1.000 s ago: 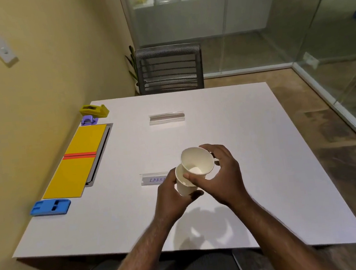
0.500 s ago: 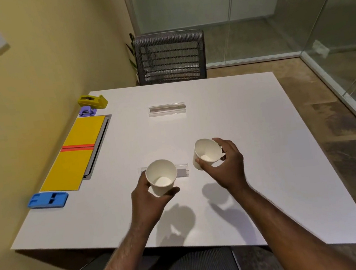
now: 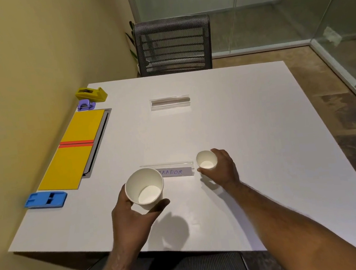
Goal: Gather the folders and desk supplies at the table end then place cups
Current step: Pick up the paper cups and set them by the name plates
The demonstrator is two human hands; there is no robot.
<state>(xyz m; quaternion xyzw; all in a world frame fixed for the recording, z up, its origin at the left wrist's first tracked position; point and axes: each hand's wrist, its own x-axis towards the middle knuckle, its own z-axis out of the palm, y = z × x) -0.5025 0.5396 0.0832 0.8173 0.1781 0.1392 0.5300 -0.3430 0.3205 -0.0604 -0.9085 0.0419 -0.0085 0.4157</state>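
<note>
White paper cup [image 3: 206, 160] gripped in my R hand [image 3: 223, 167], nameplate [image 3: 174, 171] just left; L hand [image 3: 131, 218] grips 2nd cup [image 3: 144, 188]

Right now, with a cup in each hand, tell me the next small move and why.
Probably release the right hand from its cup, which looks set down on the table just right of the name card. The left hand holds the other cup raised, its shadow below.

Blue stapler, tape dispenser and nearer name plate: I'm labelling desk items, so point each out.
blue stapler [image 3: 45, 200], head view, top face.
tape dispenser [image 3: 91, 95], head view, yellow body.
nearer name plate [image 3: 175, 172], head view, lettered front.
</note>
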